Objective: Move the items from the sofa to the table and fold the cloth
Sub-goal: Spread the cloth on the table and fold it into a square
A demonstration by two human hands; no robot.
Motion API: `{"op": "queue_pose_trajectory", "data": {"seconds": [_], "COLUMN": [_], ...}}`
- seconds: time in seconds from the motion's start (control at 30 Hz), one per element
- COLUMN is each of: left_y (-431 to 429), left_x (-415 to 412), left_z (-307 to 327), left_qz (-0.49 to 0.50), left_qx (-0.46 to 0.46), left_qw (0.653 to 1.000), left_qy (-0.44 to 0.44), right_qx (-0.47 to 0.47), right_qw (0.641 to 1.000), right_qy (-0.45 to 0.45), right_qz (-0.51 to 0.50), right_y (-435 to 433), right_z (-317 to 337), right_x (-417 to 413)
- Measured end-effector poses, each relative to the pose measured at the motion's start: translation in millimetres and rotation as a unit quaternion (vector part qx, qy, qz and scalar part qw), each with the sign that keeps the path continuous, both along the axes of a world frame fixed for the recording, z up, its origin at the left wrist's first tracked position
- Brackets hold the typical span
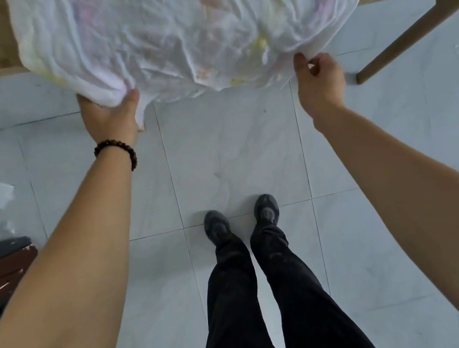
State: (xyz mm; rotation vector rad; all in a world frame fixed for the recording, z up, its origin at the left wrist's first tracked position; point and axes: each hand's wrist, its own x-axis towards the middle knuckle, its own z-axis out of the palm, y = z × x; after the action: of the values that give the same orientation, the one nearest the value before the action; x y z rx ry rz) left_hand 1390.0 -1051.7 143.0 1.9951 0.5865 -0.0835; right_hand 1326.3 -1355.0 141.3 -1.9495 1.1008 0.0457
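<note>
Cloth (190, 27) in left hand (109, 115) and right hand (321, 84)

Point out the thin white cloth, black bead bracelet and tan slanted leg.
thin white cloth (181, 29): head view, crumpled middle
black bead bracelet (126, 149): head view, wrist-top beads
tan slanted leg (398, 45): head view, mid-shaft

Soft even daylight, faint shadows, slight overall blur, wide-angle bowing at the edges
</note>
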Motion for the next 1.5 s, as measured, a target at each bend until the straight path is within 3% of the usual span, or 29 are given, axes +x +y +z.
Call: {"op": "queue_pose_trajectory", "data": {"seconds": [0.13, 0.37, 0.47, 0.57, 0.67, 0.77, 0.9, 1.07, 1.23, 1.5], "left_y": [19, 31, 29, 26, 29, 36, 44, 51, 46, 50], "left_x": [-9, -19, -20, -37, -64, -87, -102, -115, -132, -119], "left_z": [-19, -19, -14, -13, -11, -2, 31, 99, 170, 239], "left_qz": [-0.065, -0.047, -0.052, -0.015, 0.03, 0.041, 0.035, 0.027, 0.087, 0.145], "left_qx": [0.064, -0.077, -0.175, -0.185, -0.227, -0.257, -0.331, -0.475, -0.447, -0.465], "left_qw": [0.99, 0.992, 0.98, 0.979, 0.968, 0.958, 0.932, 0.867, 0.878, 0.864], "left_qy": [0.105, 0.087, 0.079, 0.081, 0.103, 0.122, 0.142, 0.148, 0.149, 0.132], "right_qx": [-0.033, 0.194, 0.195, 0.197, 0.203, 0.262, 0.46, 0.516, 0.517, 0.511], "right_qw": [0.998, 0.978, 0.977, 0.976, 0.976, 0.965, 0.881, 0.836, 0.83, 0.819], "right_qy": [0.05, -0.061, -0.026, 0.009, 0.057, 0.013, -0.085, -0.091, -0.078, -0.18], "right_qz": [0.016, 0.035, 0.08, 0.089, 0.055, -0.008, -0.074, -0.163, -0.194, -0.19], "right_y": [-9, -24, -23, -13, -4, -5, -4, 8, 28, 33], "right_z": [-10, -12, -22, -33, -23, -8, 35, 109, 187, 265], "right_x": [-10, 34, 36, 6, -39, -81, -107, -113, -120, -108]}}
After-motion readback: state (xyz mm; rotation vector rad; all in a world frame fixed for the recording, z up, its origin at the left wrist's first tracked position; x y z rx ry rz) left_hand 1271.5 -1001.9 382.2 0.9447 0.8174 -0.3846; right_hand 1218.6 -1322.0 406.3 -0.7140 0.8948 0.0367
